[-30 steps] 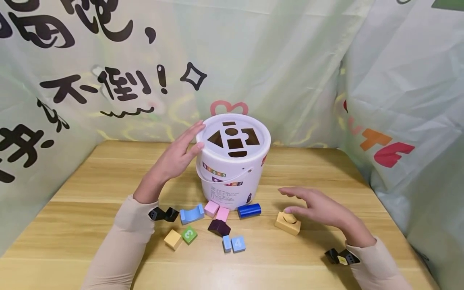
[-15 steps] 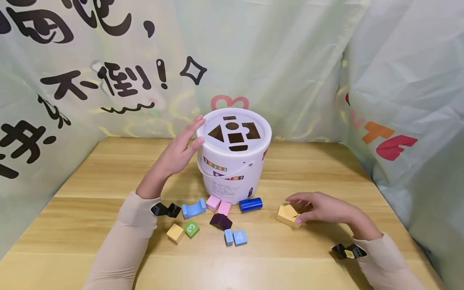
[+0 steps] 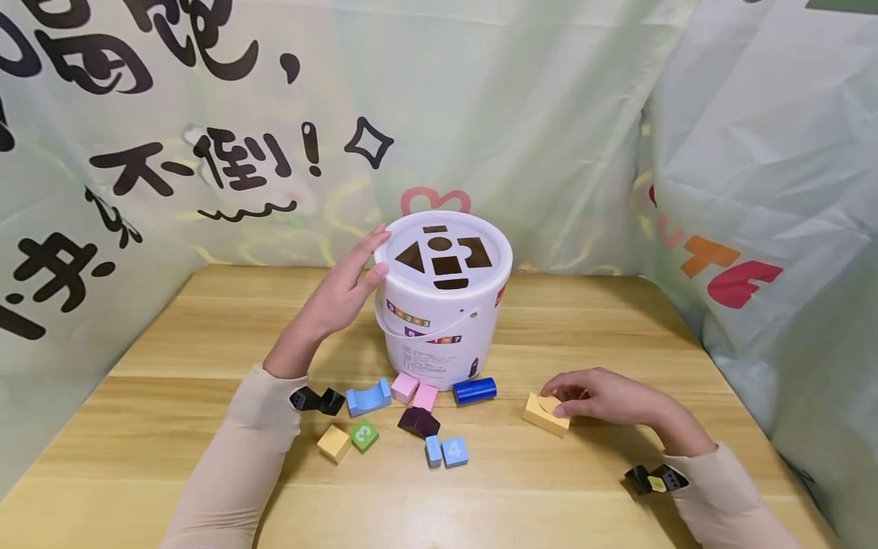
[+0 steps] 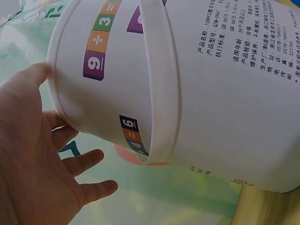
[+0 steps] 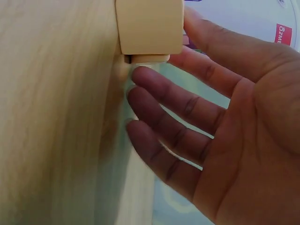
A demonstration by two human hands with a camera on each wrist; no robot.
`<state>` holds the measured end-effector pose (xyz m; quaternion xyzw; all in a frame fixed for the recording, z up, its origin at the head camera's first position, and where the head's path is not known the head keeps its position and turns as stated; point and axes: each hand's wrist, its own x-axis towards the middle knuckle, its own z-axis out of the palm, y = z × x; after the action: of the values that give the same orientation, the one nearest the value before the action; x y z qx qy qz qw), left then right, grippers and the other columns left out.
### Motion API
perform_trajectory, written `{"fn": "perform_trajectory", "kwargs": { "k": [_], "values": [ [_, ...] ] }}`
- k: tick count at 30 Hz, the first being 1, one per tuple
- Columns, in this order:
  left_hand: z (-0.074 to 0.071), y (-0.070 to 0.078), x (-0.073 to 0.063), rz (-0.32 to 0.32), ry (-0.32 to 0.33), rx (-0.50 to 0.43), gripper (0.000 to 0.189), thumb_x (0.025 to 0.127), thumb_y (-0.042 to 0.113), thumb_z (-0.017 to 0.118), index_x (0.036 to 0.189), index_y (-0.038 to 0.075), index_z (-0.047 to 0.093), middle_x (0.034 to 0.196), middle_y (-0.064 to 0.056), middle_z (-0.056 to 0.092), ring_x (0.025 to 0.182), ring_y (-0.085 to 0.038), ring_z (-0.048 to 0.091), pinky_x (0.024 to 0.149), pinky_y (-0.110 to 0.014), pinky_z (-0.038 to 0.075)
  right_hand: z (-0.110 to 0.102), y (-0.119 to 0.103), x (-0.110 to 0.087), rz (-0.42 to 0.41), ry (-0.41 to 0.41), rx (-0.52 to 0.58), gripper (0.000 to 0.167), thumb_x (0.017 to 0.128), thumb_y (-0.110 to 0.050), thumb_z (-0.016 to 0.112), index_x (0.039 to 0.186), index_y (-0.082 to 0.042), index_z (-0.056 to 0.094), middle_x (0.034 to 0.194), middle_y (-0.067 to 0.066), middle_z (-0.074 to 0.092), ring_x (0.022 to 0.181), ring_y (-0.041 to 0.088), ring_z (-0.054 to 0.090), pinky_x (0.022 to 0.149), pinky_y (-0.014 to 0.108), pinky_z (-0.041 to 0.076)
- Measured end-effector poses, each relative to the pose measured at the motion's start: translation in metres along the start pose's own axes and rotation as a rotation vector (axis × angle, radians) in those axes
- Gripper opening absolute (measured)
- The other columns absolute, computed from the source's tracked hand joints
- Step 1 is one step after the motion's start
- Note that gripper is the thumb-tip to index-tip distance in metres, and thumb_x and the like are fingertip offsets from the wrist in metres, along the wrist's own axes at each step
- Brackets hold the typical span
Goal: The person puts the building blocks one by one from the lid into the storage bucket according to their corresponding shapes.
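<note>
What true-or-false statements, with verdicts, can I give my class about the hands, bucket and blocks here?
1. The left hand touches the bucket. True.
2. The right hand rests on the lid. False: it touches the rightmost yellow block.
3. A light blue block shows the number 4. True.
4. The lid has no holes. False: it has several cut-outs.
5. The dark blue block lies right of the pink blocks. True.

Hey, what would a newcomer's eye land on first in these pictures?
Probably the white bucket, central in the head view, its lid cut with shaped holes, the left grip touching it. Then the colourful blocks in front and, to their right, a yellow block in the right grip. Behind, big black characters, upper left.
</note>
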<state>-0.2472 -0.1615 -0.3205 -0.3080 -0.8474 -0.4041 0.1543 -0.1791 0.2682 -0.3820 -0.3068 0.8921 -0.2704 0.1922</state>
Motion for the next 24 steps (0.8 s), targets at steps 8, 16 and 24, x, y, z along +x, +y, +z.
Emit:
{"fn": "perform_trajectory", "kwargs": {
  "k": [8, 16, 24],
  "values": [
    [-0.002, -0.001, -0.003, -0.003, 0.0, -0.004, 0.058, 0.104, 0.045, 0.039, 0.154, 0.015, 0.032, 0.161, -0.001, 0.02, 0.146, -0.02, 0.02, 0.115, -0.054, 0.021, 0.001, -0.007, -0.001, 0.018, -0.045, 0.025, 0.037, 0.083, -0.04, 0.077, 0.096, -0.013, 0.056, 0.08, -0.006, 0.056, 0.072, 0.009, 0.052, 0.064, 0.024, 0.045],
    [-0.002, 0.0, -0.001, -0.001, -0.012, 0.001, 0.058, 0.104, 0.046, 0.039, 0.154, 0.016, 0.032, 0.162, -0.003, 0.02, 0.146, -0.021, 0.02, 0.114, -0.055, 0.021, 0.005, -0.011, -0.001, 0.006, -0.062, -0.006, 0.027, 0.084, -0.031, 0.078, 0.095, -0.017, 0.058, 0.08, -0.008, 0.055, 0.072, 0.006, 0.051, 0.063, 0.024, 0.045],
    [-0.007, 0.007, -0.002, -0.029, -0.027, 0.061, 0.058, 0.104, 0.046, 0.041, 0.154, 0.017, 0.033, 0.162, 0.001, 0.019, 0.147, -0.021, 0.018, 0.113, -0.058, 0.02, 0.0, -0.014, -0.001, -0.062, 0.006, -0.095, 0.008, 0.091, -0.022, 0.071, 0.092, -0.02, 0.064, 0.08, -0.014, 0.055, 0.071, 0.003, 0.051, 0.064, 0.023, 0.045]
  ]
}}
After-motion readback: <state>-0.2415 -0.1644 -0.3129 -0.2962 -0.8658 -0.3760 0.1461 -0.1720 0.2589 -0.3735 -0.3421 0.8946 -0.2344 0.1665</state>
